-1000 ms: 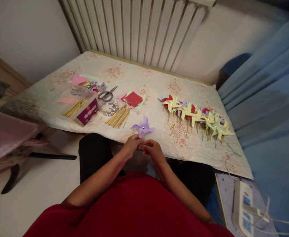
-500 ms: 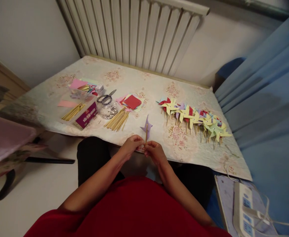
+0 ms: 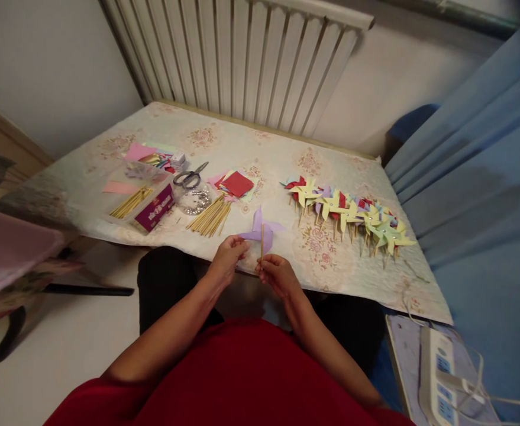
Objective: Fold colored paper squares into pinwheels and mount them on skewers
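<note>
The right hand (image 3: 277, 273) pinches a purple pinwheel (image 3: 260, 229) by its stick. The left hand (image 3: 226, 258) grips a blade's edge. Finished pinwheels (image 3: 352, 210) lie nearby.

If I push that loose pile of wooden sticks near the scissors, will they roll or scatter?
The sticks look thin, round and unbound, so they would probably roll and fan apart. They seem light. The patterned tablecloth may slow them slightly.

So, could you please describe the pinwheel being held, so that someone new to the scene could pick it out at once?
Start at the table in front of the radiator and come to its near edge. There the right hand pinches a stick topped by the purple pinwheel, and the left hand touches its blade. The finished pinwheels all lie in a row.
</note>
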A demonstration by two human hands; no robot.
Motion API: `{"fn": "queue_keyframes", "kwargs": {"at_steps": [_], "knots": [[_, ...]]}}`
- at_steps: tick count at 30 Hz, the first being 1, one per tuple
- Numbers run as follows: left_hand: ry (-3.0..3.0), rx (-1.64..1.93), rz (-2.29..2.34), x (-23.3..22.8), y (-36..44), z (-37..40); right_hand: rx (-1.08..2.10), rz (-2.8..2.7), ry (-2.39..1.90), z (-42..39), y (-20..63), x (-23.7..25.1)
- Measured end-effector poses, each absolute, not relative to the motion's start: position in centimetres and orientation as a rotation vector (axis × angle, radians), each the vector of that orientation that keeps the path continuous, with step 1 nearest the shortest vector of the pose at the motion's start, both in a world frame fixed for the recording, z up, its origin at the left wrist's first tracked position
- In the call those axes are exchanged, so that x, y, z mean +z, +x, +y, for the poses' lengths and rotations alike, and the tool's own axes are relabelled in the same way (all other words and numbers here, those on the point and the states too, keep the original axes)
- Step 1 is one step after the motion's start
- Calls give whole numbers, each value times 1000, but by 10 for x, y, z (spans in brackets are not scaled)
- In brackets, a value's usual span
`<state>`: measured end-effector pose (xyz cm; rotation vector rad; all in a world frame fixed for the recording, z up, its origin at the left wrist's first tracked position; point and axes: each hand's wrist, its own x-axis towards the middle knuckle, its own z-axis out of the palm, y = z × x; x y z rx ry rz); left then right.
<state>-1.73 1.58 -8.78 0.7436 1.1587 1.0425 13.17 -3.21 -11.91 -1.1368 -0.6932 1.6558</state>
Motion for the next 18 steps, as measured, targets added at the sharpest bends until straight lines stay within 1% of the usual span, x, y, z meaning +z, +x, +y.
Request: {"fn": "queue_keyframes", "kwargs": {"at_steps": [7, 13, 18], "knots": [[838, 1043, 958, -86, -17, 19, 1659, -686, -1157, -32, 130, -116], [778, 929, 929, -92, -10, 19, 1649, -677, -1162, -32, 127, -113], [715, 906, 942, -98, -7, 16, 1632, -686, -1172, -33, 125, -110]]}}
